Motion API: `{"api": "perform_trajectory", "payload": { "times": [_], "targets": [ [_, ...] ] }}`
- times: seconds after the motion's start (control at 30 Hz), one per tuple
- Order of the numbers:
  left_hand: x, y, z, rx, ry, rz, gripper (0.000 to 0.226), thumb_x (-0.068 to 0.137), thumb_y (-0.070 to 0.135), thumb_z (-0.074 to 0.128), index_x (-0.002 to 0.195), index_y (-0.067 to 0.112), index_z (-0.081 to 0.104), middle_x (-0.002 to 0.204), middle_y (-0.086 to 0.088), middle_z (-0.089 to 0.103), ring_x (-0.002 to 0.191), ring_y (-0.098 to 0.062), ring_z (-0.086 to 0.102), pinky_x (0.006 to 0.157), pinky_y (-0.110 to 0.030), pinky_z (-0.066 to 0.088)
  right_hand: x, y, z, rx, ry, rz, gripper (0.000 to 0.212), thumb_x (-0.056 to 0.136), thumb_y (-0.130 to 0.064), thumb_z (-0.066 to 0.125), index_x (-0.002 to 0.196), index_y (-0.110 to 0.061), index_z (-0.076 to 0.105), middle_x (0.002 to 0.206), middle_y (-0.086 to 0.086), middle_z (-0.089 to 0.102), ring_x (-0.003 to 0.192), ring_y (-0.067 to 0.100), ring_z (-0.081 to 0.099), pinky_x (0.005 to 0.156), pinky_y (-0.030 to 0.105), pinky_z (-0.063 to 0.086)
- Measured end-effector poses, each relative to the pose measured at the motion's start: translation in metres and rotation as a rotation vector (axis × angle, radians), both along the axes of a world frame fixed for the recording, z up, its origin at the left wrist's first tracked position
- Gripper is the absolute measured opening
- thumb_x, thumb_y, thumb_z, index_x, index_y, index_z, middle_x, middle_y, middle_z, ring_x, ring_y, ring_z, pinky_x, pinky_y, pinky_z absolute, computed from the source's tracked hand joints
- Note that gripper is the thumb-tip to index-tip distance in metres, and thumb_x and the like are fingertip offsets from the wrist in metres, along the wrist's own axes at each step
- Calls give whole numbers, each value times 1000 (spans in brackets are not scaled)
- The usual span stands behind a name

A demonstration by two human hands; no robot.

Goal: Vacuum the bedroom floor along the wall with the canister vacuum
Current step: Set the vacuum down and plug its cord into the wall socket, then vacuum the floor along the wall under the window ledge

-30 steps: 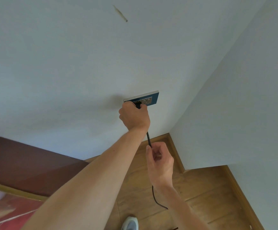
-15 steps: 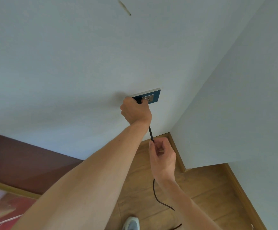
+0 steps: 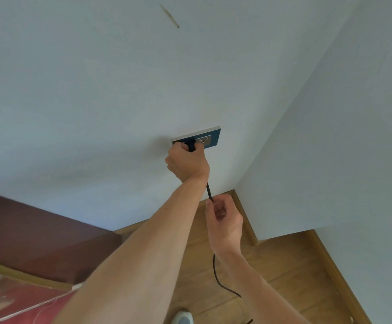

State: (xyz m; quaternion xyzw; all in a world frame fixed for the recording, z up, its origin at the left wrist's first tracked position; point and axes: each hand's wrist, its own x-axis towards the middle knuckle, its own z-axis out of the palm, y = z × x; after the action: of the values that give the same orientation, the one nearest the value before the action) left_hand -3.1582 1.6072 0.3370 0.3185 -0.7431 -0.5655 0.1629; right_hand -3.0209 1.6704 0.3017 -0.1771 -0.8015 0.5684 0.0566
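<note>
A dark blue wall socket plate (image 3: 211,137) sits low on the pale wall. My left hand (image 3: 186,163) grips a black plug (image 3: 191,147) and holds it against the left part of the plate. From the plug a thin black cord (image 3: 209,191) runs down into my right hand (image 3: 224,220), which pinches it between curled fingers. Below that hand the cord (image 3: 218,279) hangs in a curve towards the wooden floor (image 3: 283,265). The canister vacuum itself is out of view.
A dark red-brown headboard (image 3: 31,235) and a red bedcover (image 3: 15,302) fill the lower left. A wooden skirting board (image 3: 337,272) follows the wall corner on the right. A light shoe toe (image 3: 182,318) shows at the bottom edge.
My left hand has stayed at the socket with the plug. My right hand has slid a little up the cord, closer to the left wrist.
</note>
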Motion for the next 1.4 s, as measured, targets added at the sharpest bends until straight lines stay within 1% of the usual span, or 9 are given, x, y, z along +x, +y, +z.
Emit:
{"api": "perform_trajectory", "payload": {
  "times": [0.1, 0.27, 0.4, 0.5, 0.57, 0.67, 0.77, 1.03, 1.4],
  "targets": [
    [1, 1, 0, -17, -6, 17, 24, 71, 23, 68, 58, 20, 48, 64, -6, 66, 60, -32, 68, 63, -48, 59, 0, -1, -1, 5, 7, -1, 9, 96, -15, 63, 90, -22, 62, 66, -5, 59, 59, 6, 52, 58, 26, 50],
    [8, 1, 16, -83, -94, -13, 20, 79, 24, 72, 74, 9, 59, 72, -4, 66, 71, -30, 67, 70, -36, 56, -1, 2, 2, 37, 7, 28, 2, 97, -18, 62, 96, -20, 62, 65, -3, 60, 64, 17, 55, 59, 31, 51],
    [32, 0, 42, -140, -170, -156, 33, 82, 35, 70, 99, 8, 62, 87, 0, 65, 84, -24, 64, 68, -30, 46, -3, 19, 21, 180, -100, 171, 12, 100, -27, 57, 111, -23, 59, 79, -9, 63, 70, 6, 59, 62, 18, 48],
    [52, -2, 67, -263, -193, -353, 53, 81, 39, 70, 120, 8, 50, 111, -4, 59, 107, -26, 57, 79, -30, 43, -6, 45, 53, 336, -182, 316, 34, 101, -38, 53, 132, -25, 50, 105, -6, 63, 88, 4, 59, 73, 17, 47],
    [62, -3, 95, -412, -213, -518, 75, 81, 45, 70, 137, 7, 38, 129, -11, 51, 122, -30, 48, 93, -37, 46, -8, 67, 86, 419, -219, 390, 51, 100, -43, 51, 146, -26, 37, 128, -1, 57, 107, 12, 57, 87, 25, 48],
    [73, -2, 149, -675, -292, -761, 104, 83, 57, 65, 155, 10, 7, 151, -14, 31, 137, -33, 34, 109, -45, 37, -8, 101, 146, 561, -259, 478, 71, 100, -50, 49, 157, -25, 15, 151, 3, 39, 134, 23, 44, 105, 40, 41],
    [82, 7, 217, -834, -332, -932, 110, 83, 60, 63, 156, 13, -3, 155, -15, 24, 139, -34, 31, 110, -46, 34, -8, 135, 218, 713, -260, 516, 81, 98, -54, 50, 158, -23, 5, 153, 8, 34, 138, 28, 38, 107, 44, 40],
    [109, 51, 397, -1140, -206, -1089, 97, 86, 57, 59, 154, 11, 9, 153, -14, 29, 138, -32, 33, 111, -46, 33, 5, 205, 401, 967, -153, 476, 86, 95, -59, 49, 159, -21, 4, 148, 12, 39, 135, 32, 40, 104, 48, 43],
    [137, 99, 548, -1324, -55, -1155, 91, 84, 58, 60, 151, 13, 18, 147, -10, 35, 134, -31, 37, 106, -47, 36, 64, 254, 548, 979, -90, 381, 82, 95, -57, 53, 157, -22, 11, 145, 10, 45, 134, 33, 47, 104, 47, 42]
  ]
}}
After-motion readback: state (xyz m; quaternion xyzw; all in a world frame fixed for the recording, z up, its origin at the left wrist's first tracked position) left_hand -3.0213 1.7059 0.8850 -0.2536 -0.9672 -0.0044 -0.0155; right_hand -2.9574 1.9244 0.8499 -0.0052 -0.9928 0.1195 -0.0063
